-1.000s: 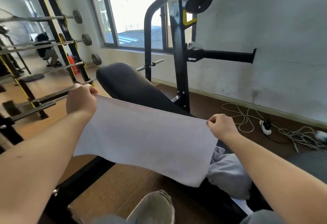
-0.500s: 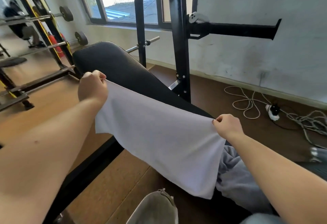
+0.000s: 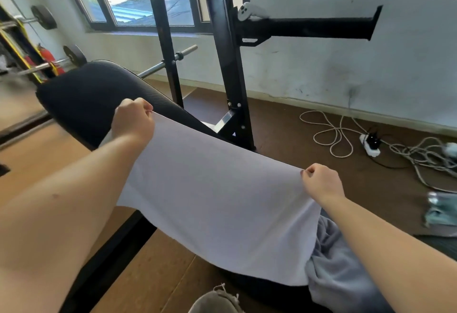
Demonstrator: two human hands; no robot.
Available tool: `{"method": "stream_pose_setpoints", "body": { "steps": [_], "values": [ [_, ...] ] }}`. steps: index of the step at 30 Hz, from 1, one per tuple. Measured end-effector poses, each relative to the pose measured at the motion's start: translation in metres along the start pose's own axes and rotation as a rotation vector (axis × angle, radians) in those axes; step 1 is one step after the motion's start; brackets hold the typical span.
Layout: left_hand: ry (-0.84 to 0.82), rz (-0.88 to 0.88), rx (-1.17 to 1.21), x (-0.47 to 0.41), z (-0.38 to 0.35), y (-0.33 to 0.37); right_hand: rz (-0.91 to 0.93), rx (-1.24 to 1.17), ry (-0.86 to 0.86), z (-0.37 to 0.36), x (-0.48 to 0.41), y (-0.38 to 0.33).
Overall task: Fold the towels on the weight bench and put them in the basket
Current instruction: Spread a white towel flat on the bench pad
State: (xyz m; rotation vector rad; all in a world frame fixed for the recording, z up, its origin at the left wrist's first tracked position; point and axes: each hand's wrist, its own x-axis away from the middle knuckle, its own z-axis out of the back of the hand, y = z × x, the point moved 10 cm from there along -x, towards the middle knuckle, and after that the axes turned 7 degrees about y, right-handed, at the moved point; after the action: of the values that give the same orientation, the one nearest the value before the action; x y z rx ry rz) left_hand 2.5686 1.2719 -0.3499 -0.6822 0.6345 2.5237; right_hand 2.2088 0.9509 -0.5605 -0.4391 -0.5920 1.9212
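Over the black padded worktop (image 3: 81, 95), a white towel (image 3: 217, 201) is pulled wide btwn both hands. The left hand (image 3: 132, 121) pinches the far top corner, fingers curled tight on the edge. The right hand (image 3: 321, 181) pinches the near top corner w/ thumb & fingertips. The towel's lower edge hangs across the worktop & overlaps a crumpled grey towel (image 3: 341, 270), which lies on the worktop under the right forearm. Behind stands a black rack upright (image 3: 230, 65) w/ a white controller (image 3: 249, 11) on its side arm. Cable loops (image 3: 331, 134) & a power strip (image 3: 371, 143) lie on the brown floor by the wall.
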Motion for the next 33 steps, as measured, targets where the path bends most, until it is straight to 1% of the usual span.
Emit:
{"method": "stream_pose_setpoints", "body": {
  "steps": [3, 5, 6, 8, 9, 11, 12, 14, 16, 18, 20, 27, 33],
  "values": [
    [-0.031, -0.007, 0.023, -0.001, -0.012, 0.012, -0.004, 0.038, -0.065, -0.014, -0.003, 0.009],
    [-0.027, -0.077, 0.005, 0.006, -0.016, 0.022, 0.039, 0.096, -0.112, -0.023, 0.001, 0.006],
    [0.005, -0.133, -0.04, 0.012, -0.014, 0.027, 0.072, 0.121, -0.116, -0.025, 0.004, 0.003],
    [0.074, -0.214, -0.16, 0.023, -0.008, 0.033, 0.154, 0.151, -0.071, -0.023, 0.011, -0.011],
    [0.081, -0.234, -0.208, 0.027, -0.006, 0.035, 0.196, 0.146, -0.036, -0.019, 0.016, -0.021],
    [0.013, -0.255, -0.299, 0.034, -0.011, 0.037, 0.287, 0.094, -0.002, -0.014, 0.026, -0.042],
    [-0.055, -0.245, -0.349, 0.039, -0.016, 0.035, 0.335, 0.075, -0.019, -0.017, 0.032, -0.053],
    [-0.191, -0.217, -0.447, 0.051, -0.028, 0.031, 0.4, 0.09, -0.116, -0.03, 0.042, -0.068],
    [-0.289, -0.204, -0.526, 0.061, -0.037, 0.025, 0.383, 0.127, -0.26, -0.05, 0.05, -0.071],
    [-0.377, -0.165, -0.554, 0.067, -0.045, 0.016, 0.328, 0.163, -0.384, -0.068, 0.057, -0.066],
    [-0.431, -0.132, -0.55, 0.068, -0.052, 0.007, 0.288, 0.179, -0.436, -0.078, 0.061, -0.061],
    [-0.464, -0.205, -0.568, 0.039, -0.076, 0.014, 0.266, 0.192, -0.393, -0.089, 0.053, -0.054],
    [-0.433, -0.275, -0.571, 0.011, -0.095, 0.031, 0.198, 0.163, -0.328, -0.09, 0.038, -0.05]
  ]
}}
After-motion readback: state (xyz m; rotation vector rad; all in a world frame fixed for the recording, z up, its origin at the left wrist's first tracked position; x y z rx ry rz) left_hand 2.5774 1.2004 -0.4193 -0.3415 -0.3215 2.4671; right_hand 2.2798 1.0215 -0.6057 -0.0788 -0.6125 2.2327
